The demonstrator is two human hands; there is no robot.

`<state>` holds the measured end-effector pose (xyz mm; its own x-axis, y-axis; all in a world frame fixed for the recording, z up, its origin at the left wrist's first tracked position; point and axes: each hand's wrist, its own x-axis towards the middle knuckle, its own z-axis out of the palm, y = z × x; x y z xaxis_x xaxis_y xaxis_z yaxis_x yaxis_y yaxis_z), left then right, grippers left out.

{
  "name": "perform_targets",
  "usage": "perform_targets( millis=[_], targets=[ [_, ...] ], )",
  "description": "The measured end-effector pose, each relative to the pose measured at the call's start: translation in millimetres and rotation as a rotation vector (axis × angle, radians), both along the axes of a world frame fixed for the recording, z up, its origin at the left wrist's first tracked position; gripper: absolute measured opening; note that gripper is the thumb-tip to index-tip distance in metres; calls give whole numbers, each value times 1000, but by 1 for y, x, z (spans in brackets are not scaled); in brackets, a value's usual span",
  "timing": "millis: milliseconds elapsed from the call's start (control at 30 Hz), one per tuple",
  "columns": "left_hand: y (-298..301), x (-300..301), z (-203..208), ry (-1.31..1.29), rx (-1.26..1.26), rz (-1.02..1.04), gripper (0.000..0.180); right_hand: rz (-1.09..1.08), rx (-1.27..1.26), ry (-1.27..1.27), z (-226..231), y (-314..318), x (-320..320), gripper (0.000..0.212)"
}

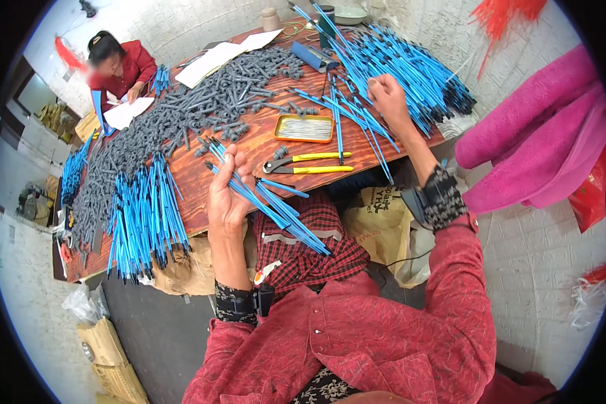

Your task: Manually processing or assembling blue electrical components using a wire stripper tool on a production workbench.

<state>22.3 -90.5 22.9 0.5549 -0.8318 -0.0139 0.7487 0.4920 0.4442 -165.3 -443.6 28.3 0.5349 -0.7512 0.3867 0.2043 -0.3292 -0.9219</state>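
Note:
My left hand (227,188) is closed around a bundle of thin blue sticks (276,209) that slants down over my lap. My right hand (387,97) reaches out to the big heap of blue sticks (404,67) at the table's right end, with its fingers pinched on one or two of them. Between my hands lie yellow-handled pliers (310,163) and a small orange metal tray (304,128) holding thin pins.
A long wooden table (249,145) carries a wide spread of grey plastic pieces (182,114), another pile of blue sticks (145,219) at its near left and white papers (215,60). A person in red (118,67) sits at the far end. Pink cloth (539,135) hangs at right.

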Motion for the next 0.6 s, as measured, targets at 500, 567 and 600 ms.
perform_targets(
  millis=[500, 567, 600],
  targets=[
    [4, -11, 37, -401, 34, 280, 22, 705, 257, 209, 17, 151, -45, 26],
    [9, -19, 41, -390, 84, 211, 26, 588, 228, 259, 10, 157, -41, 25],
    [8, -22, 45, -406, 109, 227, 37, 570, 198, 262, 8, 161, -39, 25]
  ],
)
